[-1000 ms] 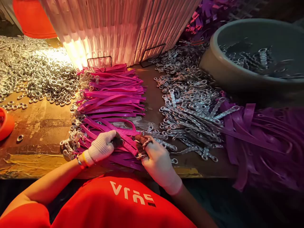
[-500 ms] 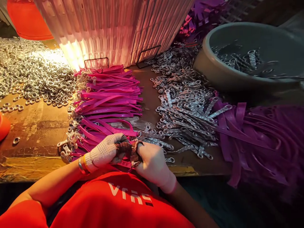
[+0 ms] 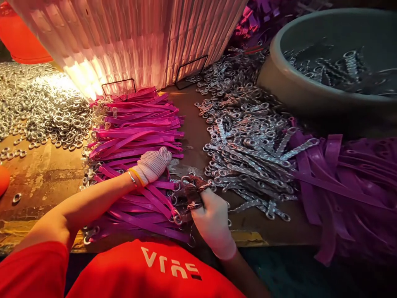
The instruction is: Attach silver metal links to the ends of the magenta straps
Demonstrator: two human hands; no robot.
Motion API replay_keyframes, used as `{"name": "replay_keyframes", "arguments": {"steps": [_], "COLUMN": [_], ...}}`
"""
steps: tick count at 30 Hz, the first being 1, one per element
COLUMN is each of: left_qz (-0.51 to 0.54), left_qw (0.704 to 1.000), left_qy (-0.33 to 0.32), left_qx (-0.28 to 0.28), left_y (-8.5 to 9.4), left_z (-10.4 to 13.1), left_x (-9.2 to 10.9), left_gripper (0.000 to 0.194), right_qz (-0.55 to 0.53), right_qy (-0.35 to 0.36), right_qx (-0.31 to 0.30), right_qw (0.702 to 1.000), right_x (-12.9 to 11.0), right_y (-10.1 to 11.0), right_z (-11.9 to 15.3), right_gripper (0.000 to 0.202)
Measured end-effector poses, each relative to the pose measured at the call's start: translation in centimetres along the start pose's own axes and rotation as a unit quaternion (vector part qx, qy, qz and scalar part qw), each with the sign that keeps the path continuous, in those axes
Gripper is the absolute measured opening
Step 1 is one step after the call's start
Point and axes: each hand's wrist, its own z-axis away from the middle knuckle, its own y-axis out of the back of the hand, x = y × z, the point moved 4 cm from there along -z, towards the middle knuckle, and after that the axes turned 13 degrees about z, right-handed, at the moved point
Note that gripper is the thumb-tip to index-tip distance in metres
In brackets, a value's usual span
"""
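My left hand (image 3: pixel 155 163), in a white dotted glove with a yellow cuff, rests over a row of magenta straps (image 3: pixel 136 136). Its fingers curl downward, and their tips are hidden, so what they hold does not show. To the right my right hand (image 3: pixel 212 221), also in a white glove with dark wrapping on the fingers, is closed beside small metal rings (image 3: pixel 177 217) at the strap ends. Whatever is between those fingers is blurred and dark. Metal rings also line the straps' left ends. Close beyond the right hand lies a pile of twisted metal links (image 3: pixel 245 161).
Loose metal rings (image 3: pixel 65 120) heap up at the left under a bright lamp glow. A corrugated translucent panel (image 3: pixel 124 41) stands behind the straps. A large grey basin (image 3: pixel 279 70) holding metal links is at the back right, with purple straps (image 3: pixel 335 178) below it.
My hands were together at the table's front and have come apart. The left has moved forward over the straps; the right has shifted slightly right. The view has turned a little.
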Motion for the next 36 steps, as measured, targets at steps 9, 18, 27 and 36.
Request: {"name": "replay_keyframes", "arguments": {"steps": [9,18,27,36], "left_qz": [0.022,0.447,0.475,0.463], "left_qw": [0.996,0.892,0.879,0.885], "left_qy": [0.075,0.04,0.019,0.004], "left_qx": [0.051,-0.062,-0.038,-0.038], "left_y": [-0.6,1.8,0.2,-2.0], "left_z": [-0.6,8.5,13.6,14.3], "left_x": [1.1,0.4,0.0,-0.6], "left_gripper": [0.032,0.029,0.029,0.024], "right_qz": [0.006,0.022,0.179,0.157], "right_qy": [0.021,0.105,0.194,0.157], "right_qx": [-0.056,-0.024,-0.025,-0.123], "right_qw": [0.998,0.994,0.964,0.967], "right_x": [-1.5,-3.3,-6.7,-5.9], "right_y": [0.1,0.9,1.1,1.1], "right_z": [-0.5,-0.3,0.4,1.0], "right_gripper": [0.045,0.04,0.018,0.021]}}
